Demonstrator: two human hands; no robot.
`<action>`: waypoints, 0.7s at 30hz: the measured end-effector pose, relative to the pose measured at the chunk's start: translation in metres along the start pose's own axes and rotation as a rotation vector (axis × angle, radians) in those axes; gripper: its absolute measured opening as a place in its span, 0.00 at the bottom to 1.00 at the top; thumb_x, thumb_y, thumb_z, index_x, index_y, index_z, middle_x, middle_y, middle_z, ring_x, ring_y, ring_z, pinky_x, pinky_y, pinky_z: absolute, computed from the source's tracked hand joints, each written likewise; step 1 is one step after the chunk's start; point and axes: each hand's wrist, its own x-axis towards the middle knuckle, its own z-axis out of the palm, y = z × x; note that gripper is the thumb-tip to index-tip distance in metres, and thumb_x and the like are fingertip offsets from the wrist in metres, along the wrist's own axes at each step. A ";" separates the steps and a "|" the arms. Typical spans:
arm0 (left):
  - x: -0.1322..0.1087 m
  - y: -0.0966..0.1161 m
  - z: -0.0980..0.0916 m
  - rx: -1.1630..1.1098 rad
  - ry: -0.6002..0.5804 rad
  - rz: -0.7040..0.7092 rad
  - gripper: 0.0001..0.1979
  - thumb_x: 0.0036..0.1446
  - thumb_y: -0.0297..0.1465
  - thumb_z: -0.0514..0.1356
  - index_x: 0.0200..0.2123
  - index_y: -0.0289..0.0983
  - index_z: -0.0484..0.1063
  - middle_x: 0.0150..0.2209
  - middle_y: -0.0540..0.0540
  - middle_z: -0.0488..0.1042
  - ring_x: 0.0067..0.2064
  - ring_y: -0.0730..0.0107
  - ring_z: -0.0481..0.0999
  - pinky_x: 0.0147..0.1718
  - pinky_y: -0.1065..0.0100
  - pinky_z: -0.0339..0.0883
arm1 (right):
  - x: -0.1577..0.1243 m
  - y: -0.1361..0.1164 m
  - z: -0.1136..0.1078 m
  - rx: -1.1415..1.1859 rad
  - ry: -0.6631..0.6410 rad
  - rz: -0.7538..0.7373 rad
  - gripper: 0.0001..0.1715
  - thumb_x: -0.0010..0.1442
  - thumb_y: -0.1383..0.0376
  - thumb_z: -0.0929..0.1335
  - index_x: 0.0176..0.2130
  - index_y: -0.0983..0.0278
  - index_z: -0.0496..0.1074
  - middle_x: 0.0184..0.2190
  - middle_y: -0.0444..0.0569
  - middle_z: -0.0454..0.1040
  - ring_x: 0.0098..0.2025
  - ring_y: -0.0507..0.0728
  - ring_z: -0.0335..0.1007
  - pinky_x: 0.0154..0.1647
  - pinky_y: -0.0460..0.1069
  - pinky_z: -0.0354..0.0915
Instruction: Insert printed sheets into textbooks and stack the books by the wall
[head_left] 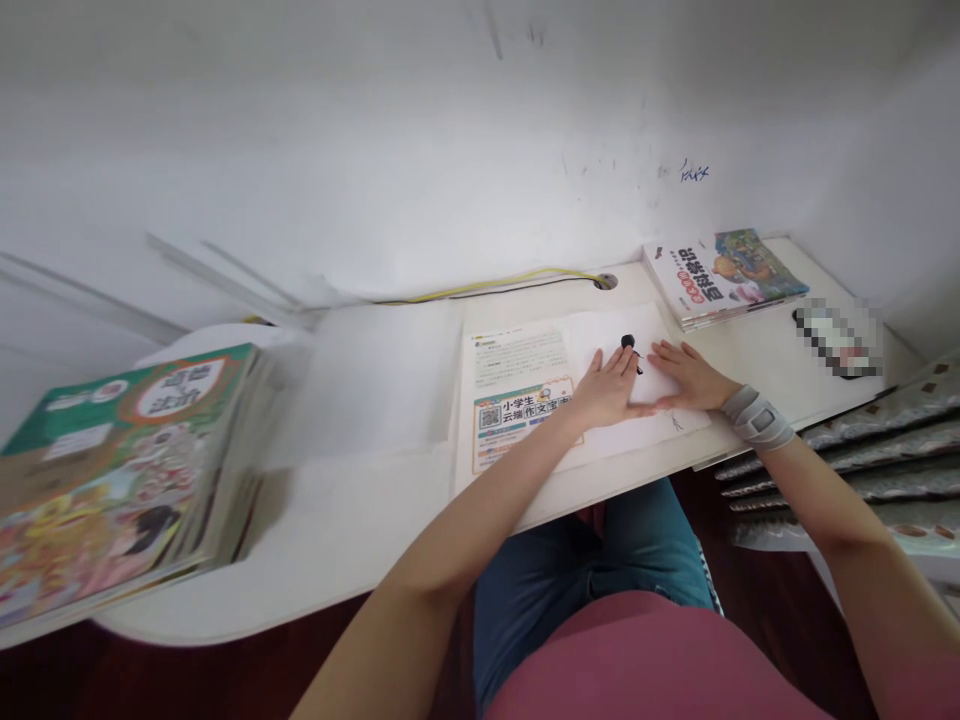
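My left hand (609, 388) lies flat and open on a white sheet of paper (643, 345) spread over an open booklet (517, 400) with printed text and an orange-framed panel. My right hand (691, 374), with a grey band on the wrist, lies flat beside it on the same sheet, fingers stretched out towards the left hand. A small black round object (628, 342) rests on the paper just beyond the fingertips of both hands. Neither hand grips anything.
A tall pile of colourful books (120, 470) stands at the desk's left end. Another book stack (724, 272) lies at the back right, with a blurred dark item (836, 340) beside it. A yellow cable (495, 285) runs along the wall. Patterned packets (877, 450) lie to the right.
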 end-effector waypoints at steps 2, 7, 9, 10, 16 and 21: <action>-0.001 0.001 0.001 0.004 0.002 0.000 0.53 0.53 0.61 0.44 0.65 0.21 0.40 0.67 0.28 0.40 0.68 0.51 0.39 0.63 0.49 0.30 | 0.000 0.001 0.000 0.014 -0.001 -0.015 0.53 0.53 0.38 0.63 0.66 0.62 0.47 0.67 0.59 0.45 0.68 0.67 0.37 0.64 0.67 0.39; 0.004 0.001 0.002 -0.016 -0.015 -0.005 0.54 0.52 0.61 0.45 0.66 0.22 0.37 0.67 0.29 0.40 0.68 0.51 0.40 0.63 0.51 0.32 | 0.000 0.003 0.001 0.034 0.000 -0.012 0.53 0.53 0.38 0.63 0.66 0.61 0.47 0.67 0.58 0.45 0.68 0.66 0.37 0.64 0.67 0.37; 0.007 0.001 0.000 -0.017 -0.018 -0.001 0.54 0.52 0.61 0.45 0.66 0.22 0.37 0.67 0.29 0.40 0.68 0.51 0.40 0.63 0.51 0.32 | 0.001 0.005 0.001 0.047 -0.003 -0.017 0.53 0.53 0.38 0.63 0.66 0.62 0.48 0.67 0.59 0.45 0.68 0.66 0.37 0.64 0.67 0.37; 0.007 0.002 -0.002 -0.014 -0.017 0.003 0.54 0.52 0.60 0.45 0.66 0.22 0.37 0.67 0.29 0.41 0.68 0.52 0.40 0.63 0.52 0.32 | 0.001 0.006 0.002 0.056 0.004 -0.022 0.53 0.52 0.38 0.64 0.66 0.62 0.49 0.67 0.59 0.46 0.68 0.67 0.37 0.64 0.67 0.38; -0.022 0.003 -0.010 0.023 -0.011 -0.050 0.52 0.52 0.61 0.45 0.67 0.29 0.38 0.68 0.32 0.37 0.68 0.43 0.34 0.60 0.38 0.29 | -0.001 0.012 0.009 0.116 0.270 0.016 0.43 0.58 0.43 0.61 0.63 0.65 0.56 0.66 0.59 0.49 0.68 0.64 0.38 0.64 0.64 0.47; -0.037 -0.004 -0.005 -0.002 -0.034 -0.060 0.52 0.50 0.62 0.46 0.67 0.31 0.40 0.68 0.34 0.35 0.67 0.40 0.29 0.60 0.39 0.32 | -0.001 0.000 0.007 0.021 0.167 0.085 0.41 0.59 0.45 0.61 0.63 0.65 0.57 0.65 0.60 0.52 0.67 0.67 0.44 0.62 0.66 0.47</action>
